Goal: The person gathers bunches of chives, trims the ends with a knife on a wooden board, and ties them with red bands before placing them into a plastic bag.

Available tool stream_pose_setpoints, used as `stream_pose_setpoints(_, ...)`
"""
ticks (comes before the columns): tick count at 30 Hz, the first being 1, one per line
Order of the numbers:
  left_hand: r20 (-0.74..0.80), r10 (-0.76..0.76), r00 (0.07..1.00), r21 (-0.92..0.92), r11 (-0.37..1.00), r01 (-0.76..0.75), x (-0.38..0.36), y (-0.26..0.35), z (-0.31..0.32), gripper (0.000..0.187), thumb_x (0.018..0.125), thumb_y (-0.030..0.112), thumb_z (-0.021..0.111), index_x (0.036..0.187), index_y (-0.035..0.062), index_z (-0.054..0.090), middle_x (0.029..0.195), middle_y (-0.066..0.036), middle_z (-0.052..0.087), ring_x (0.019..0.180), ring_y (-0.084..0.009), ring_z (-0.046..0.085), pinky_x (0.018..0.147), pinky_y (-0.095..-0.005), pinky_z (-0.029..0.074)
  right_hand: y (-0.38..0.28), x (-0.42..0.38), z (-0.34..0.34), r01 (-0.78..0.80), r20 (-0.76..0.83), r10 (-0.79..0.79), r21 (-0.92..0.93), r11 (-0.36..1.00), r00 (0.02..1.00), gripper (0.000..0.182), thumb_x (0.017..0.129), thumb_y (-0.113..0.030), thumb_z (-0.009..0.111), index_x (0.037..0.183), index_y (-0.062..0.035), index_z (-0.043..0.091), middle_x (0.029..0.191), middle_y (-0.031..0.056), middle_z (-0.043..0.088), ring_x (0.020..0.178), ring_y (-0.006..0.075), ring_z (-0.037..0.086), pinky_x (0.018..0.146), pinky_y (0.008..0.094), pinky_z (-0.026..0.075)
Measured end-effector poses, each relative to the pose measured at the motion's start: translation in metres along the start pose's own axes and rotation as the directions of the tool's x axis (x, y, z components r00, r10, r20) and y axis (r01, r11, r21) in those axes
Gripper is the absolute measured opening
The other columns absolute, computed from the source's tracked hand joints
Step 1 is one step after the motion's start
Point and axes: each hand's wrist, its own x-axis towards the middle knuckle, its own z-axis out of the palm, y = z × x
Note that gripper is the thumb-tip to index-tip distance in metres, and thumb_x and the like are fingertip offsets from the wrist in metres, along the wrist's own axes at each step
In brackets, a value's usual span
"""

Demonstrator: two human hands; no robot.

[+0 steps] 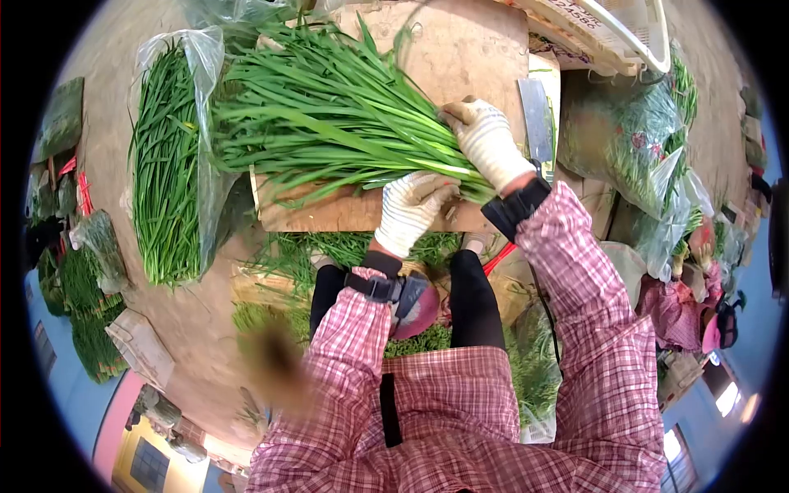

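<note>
A large bunch of garlic chives [329, 115] lies across a wooden board [477, 41], leaves spread left and pale stem ends gathered at the right. My right hand [485, 140], in a white knitted glove, is closed over the top of the stems. Below it, at the near side of the bunch, my left hand [413, 209] has its gloved fingers curled against the stems. Parts of the fingertips are hidden by the glove folds and the chives. To the right of my right hand lies a wide metal blade [536, 119].
An open plastic bag of chives [168, 164] stands left of the board. A white plastic crate [649, 41] is at upper right, above filled clear bags [649, 148]. Loose greens [353, 246] lie below the board. Another person [678, 316] is at far right.
</note>
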Motion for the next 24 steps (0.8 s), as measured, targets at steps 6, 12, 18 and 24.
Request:
stream_pose_setpoints(6,0.074,0.060,0.995,0.242,0.967,-0.076,-0.019,-0.014,-0.009,0.011,0.079,0.004,0.069,0.090,0.0021,0.071,0.086,-0.010,0.070,0.076,-0.0226,0.067,0.070,-0.0298,0.052,0.044,0.022,-0.001,-0.542,0.383,0.389,0.498,0.678,0.838,0.028,0.084,-0.026,0.069,0.097,-0.0013,0.069,0.072,0.0041,0.064,0.059,0.0093,0.056,0.055,0.0243,0.046)
stream_pose_setpoints(12,-0.041,-0.231,0.972,-0.054,0.972,0.229,0.002,-0.023,0.005,0.013,0.086,0.004,0.063,0.094,-0.0049,0.068,0.083,-0.009,0.070,0.072,-0.0133,0.063,0.067,-0.0259,0.051,-0.033,0.010,-0.005,-0.464,0.070,0.540,-0.427,0.777,0.839,0.023,0.085,-0.032,0.060,0.093,-0.0146,0.072,0.089,0.0149,0.068,0.088,0.0326,0.065,0.079,0.0418,0.051)
stream_pose_setpoints(18,-0.004,-0.328,0.945,-0.083,0.942,0.326,0.018,-0.013,0.003,0.013,0.087,0.004,0.061,0.095,-0.0050,0.067,0.080,-0.008,0.068,0.070,-0.0114,0.060,0.066,-0.0263,0.049,-0.037,-0.035,0.022,-0.528,-0.295,0.500,-0.018,0.849,0.814,0.013,0.082,-0.017,0.065,0.088,-0.0058,0.068,0.091,0.0140,0.063,0.083,0.0335,0.060,0.073,0.0423,0.046)
stream_pose_setpoints(24,-0.075,0.073,0.995,0.273,0.961,-0.050,0.030,0.007,-0.004,0.013,0.084,0.008,0.065,0.091,-0.0015,0.070,0.070,-0.008,0.066,0.062,-0.0132,0.061,0.058,-0.0258,0.049,-0.013,-0.044,0.032,-0.322,-0.273,0.432,0.367,0.873,0.860,0.007,0.080,-0.010,0.064,0.084,-0.0050,0.066,0.086,0.0174,0.060,0.087,0.0363,0.056,0.079,0.0436,0.045)
